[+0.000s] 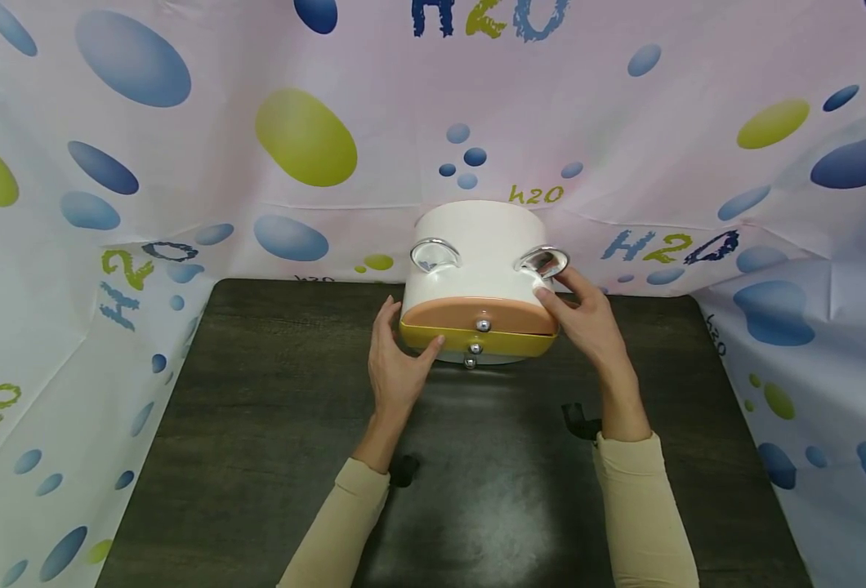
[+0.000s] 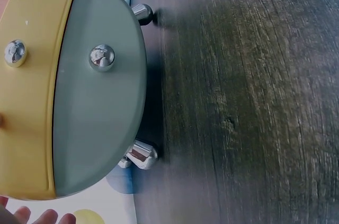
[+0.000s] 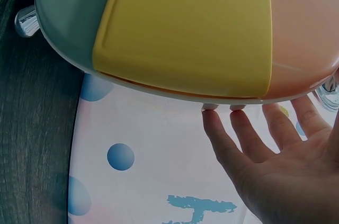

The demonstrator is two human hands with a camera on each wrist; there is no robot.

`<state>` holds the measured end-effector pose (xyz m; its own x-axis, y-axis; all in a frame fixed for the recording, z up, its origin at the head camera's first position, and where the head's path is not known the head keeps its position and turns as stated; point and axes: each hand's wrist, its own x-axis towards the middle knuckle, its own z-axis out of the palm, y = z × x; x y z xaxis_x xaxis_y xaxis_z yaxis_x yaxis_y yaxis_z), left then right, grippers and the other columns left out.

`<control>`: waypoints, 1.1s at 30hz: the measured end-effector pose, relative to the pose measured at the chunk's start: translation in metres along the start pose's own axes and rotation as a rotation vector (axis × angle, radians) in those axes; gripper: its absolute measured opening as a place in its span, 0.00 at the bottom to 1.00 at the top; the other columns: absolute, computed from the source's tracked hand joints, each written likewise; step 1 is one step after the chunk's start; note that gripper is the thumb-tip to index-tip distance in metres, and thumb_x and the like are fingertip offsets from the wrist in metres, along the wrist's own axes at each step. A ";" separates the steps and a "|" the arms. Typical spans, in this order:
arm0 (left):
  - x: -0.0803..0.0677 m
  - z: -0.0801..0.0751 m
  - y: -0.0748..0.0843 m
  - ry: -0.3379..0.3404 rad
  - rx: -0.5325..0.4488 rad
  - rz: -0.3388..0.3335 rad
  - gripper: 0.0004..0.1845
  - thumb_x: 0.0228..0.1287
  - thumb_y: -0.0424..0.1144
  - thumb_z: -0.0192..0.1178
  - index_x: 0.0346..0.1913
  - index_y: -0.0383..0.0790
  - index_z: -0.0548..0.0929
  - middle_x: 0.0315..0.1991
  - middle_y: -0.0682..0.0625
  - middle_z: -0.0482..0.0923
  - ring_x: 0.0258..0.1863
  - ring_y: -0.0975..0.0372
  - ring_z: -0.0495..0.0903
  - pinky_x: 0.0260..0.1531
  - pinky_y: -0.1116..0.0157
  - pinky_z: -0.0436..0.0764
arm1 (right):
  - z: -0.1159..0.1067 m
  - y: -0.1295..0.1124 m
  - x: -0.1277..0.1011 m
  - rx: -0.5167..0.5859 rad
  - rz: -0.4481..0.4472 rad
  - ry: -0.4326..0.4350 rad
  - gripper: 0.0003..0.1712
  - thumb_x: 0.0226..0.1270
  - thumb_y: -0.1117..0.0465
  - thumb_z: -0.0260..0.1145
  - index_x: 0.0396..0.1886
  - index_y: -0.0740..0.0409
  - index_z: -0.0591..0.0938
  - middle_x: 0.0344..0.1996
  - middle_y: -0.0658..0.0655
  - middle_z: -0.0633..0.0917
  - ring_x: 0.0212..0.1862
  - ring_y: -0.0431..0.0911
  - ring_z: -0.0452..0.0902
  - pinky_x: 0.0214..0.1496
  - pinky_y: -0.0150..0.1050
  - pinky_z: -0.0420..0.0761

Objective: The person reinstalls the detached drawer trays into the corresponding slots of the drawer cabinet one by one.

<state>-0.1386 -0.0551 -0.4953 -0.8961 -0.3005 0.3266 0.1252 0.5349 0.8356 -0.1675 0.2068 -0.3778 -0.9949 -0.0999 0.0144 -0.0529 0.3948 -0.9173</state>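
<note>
A rounded white drawer box stands at the table's far edge. Its front has an orange drawer on top, a yellow drawer in the middle and a grey-green drawer at the bottom, each with a silver knob. The yellow one seems to sit slightly proud. My left hand holds the box's left side, thumb by the yellow front. On the right side my right hand grips the box, its thumb near the upper front; in the right wrist view its fingertips touch the box's edge.
Two oval silver rings, left and right, stick out of the white body. Short silver legs hold the box above the dark wooden table. A spotted white curtain hangs behind and at both sides.
</note>
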 end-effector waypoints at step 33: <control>0.002 0.000 -0.003 -0.024 -0.022 0.045 0.44 0.53 0.57 0.73 0.69 0.42 0.69 0.64 0.48 0.72 0.59 0.57 0.76 0.52 0.55 0.80 | 0.002 -0.006 -0.006 -0.027 -0.039 0.037 0.30 0.74 0.56 0.62 0.70 0.62 0.71 0.69 0.66 0.70 0.71 0.60 0.64 0.65 0.59 0.71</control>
<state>-0.1409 -0.0571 -0.4975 -0.8993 -0.2569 0.3538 0.1752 0.5297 0.8299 -0.1608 0.2037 -0.3731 -0.9945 -0.0823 0.0650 -0.0935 0.4159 -0.9046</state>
